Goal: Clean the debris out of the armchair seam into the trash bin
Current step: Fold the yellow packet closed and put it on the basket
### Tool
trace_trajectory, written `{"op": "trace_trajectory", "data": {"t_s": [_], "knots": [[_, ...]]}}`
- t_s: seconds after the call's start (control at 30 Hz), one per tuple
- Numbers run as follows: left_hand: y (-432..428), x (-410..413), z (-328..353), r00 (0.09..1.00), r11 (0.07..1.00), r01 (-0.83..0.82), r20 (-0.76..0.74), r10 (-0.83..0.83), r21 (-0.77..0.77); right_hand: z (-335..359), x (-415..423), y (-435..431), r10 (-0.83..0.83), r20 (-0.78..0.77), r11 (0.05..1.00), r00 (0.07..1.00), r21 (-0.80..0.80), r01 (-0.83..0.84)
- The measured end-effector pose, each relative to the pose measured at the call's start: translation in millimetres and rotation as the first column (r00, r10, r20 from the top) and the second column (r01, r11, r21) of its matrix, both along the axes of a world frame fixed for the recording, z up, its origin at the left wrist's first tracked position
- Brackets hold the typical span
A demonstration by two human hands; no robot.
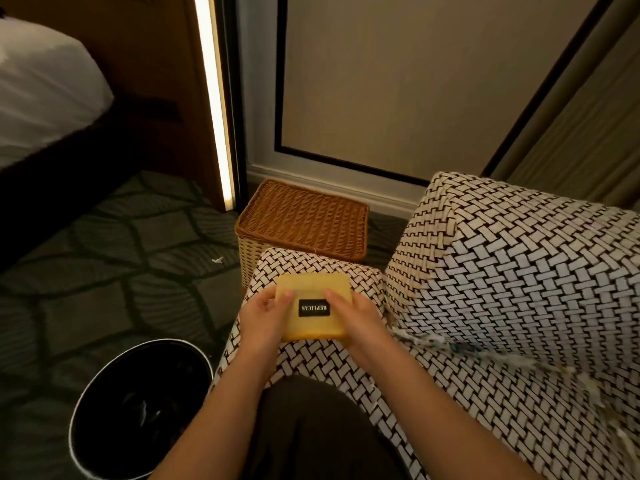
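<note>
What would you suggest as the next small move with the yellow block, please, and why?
Probably carry the yellow block rightward to the seam: the left hand and right hand grip it over the armrest, while pale debris lies along that seam.

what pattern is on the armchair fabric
A black-and-white basket-weave pattern covers the armchair, clearest in the head view.

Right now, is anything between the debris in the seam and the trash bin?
Yes. The armrest rises between the seam debris and the trash bin; left hand and right hand hold a yellow box on it. The bin is uncovered.
</note>
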State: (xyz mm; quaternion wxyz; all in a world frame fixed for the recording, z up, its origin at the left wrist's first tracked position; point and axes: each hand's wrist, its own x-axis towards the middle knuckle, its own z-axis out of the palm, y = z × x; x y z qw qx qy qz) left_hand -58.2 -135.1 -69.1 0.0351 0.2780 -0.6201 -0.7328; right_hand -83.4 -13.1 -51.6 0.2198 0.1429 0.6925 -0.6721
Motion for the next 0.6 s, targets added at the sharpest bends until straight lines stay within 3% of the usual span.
{"op": "trace_trajectory", "data": {"t_s": [0.27, 0.47, 0.6], "knots": [[-11, -53, -41, 0.997, 0.961, 0.035, -0.056, -0.053, -0.274, -49, -68, -29, -0.183, 0.008, 0.981, 0.983, 0.065, 0.182], [-7, -103, -48, 0.986, 0.923, -0.111, -0.159, 0.055, -0.368, -64, -128, -43, -0.224, -0.159, 0.964, 0.962, 0.111, 0.243], [-3, -127, -57, 0.977, 0.869, -0.164, -0.202, 0.075, -0.468, -75, -157, -52, -0.317, -0.266, 0.941, 0.91, 0.028, 0.336]]}}
